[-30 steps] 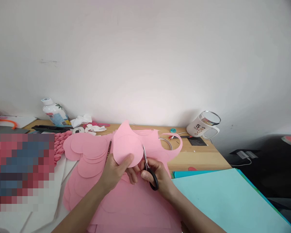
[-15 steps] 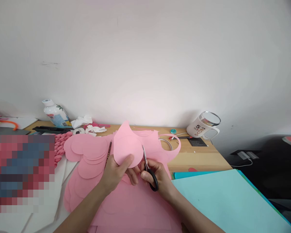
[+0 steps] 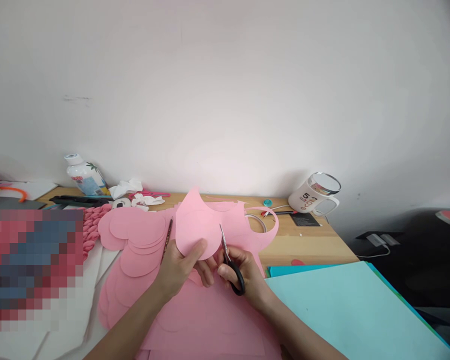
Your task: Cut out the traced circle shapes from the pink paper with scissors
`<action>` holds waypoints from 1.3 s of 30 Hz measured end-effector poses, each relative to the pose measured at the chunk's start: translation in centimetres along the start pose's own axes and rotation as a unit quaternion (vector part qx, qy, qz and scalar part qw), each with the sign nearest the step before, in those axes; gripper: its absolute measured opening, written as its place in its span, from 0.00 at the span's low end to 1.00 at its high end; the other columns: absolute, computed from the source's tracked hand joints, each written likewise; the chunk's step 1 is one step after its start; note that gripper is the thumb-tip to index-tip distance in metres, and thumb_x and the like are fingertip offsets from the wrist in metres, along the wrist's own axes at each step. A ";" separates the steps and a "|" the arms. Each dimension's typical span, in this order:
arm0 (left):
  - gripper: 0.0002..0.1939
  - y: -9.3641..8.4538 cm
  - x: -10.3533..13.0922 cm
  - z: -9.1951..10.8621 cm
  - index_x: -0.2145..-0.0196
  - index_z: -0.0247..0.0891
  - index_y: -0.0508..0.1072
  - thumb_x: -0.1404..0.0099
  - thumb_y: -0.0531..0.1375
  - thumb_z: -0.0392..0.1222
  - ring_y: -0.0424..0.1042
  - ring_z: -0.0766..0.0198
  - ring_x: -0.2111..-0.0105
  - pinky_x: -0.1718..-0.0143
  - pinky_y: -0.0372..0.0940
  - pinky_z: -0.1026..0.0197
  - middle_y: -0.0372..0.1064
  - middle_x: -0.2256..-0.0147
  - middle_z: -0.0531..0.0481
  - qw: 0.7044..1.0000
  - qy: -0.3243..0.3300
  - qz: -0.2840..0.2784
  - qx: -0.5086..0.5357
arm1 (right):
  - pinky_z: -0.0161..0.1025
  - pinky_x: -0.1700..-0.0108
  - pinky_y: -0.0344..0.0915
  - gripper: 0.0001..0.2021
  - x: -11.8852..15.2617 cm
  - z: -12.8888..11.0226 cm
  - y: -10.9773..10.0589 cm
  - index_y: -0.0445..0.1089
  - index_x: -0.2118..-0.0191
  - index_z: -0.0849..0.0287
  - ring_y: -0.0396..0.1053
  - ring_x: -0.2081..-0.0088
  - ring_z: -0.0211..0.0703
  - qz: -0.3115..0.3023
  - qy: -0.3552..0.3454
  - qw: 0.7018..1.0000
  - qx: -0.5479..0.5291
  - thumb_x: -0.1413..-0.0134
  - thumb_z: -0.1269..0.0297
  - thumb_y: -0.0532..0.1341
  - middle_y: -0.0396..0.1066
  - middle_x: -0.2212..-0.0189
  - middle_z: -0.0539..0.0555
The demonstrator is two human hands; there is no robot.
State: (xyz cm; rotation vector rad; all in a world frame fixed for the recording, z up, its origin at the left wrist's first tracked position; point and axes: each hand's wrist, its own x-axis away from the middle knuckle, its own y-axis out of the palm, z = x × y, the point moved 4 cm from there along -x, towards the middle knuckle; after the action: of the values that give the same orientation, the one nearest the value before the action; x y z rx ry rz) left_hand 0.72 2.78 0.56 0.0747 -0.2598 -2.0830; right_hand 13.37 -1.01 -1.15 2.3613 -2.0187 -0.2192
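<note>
My left hand (image 3: 183,267) is closed on a piece of pink paper (image 3: 198,227), thumb on top and fingers beneath. The piece is rounded at the bottom and rises to a point at the top. In my right hand (image 3: 243,272) is a pair of scissors (image 3: 224,244) with black handles, its blades pointing up along the paper's right edge. Underneath lie pink sheets (image 3: 210,325), and to the left overlap several cut pink rounded shapes (image 3: 137,260). A dark patterned pencil (image 3: 168,234) rests beside my left hand.
A white mug (image 3: 313,195) stands at the back right, near a black card (image 3: 305,219). Light blue sheets (image 3: 345,305) cover the right side. Back left are a white bottle (image 3: 86,175), crumpled tissues (image 3: 125,188) and a pink braided item (image 3: 93,225). A curved pink offcut (image 3: 273,232) lies right of centre.
Almost nothing differs. Both hands, the paper and the scissors keep their places, and the view has shifted very slightly.
</note>
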 end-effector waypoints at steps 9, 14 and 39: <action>0.16 0.4 0.0 0.7 0.84 0.30 0.71 0.45 0.61 0.45 0.66 0.63 0.90 0.88 0.63 0.61 0.67 0.89 0.48 0.998 -0.013 0.063 -0.025 | 0.32 0.81 0.49 0.20 -0.1 0.2 0.0 0.59 0.79 0.59 0.53 0.84 0.33 0.003 0.011 1.000 0.001 0.55 0.48 0.63 0.57 0.87 0.45; 0.17 0.3 -0.1 0.7 0.85 0.31 0.71 0.44 0.61 0.42 0.67 0.63 0.89 0.84 0.64 0.61 0.67 0.89 0.49 0.998 -0.042 0.010 -0.048 | 0.33 0.77 0.52 0.18 -0.3 0.0 -0.1 0.63 0.75 0.60 0.54 0.80 0.33 -0.012 -0.004 0.999 -0.029 0.58 0.50 0.66 0.60 0.81 0.47; 0.17 0.5 0.3 0.7 0.85 0.32 0.71 0.44 0.61 0.44 0.66 0.63 0.89 0.84 0.64 0.61 0.67 0.88 0.50 0.997 -0.047 0.009 -0.062 | 0.36 0.72 0.56 0.19 -0.2 -0.4 0.0 0.65 0.73 0.60 0.57 0.76 0.38 -0.027 -0.017 0.998 -0.046 0.58 0.47 0.65 0.61 0.79 0.48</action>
State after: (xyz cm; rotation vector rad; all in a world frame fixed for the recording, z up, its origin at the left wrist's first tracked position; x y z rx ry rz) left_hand 0.86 2.39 1.39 -0.1005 -0.1884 -2.0832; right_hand 13.39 -0.87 -0.69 2.3745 -1.9149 -0.3478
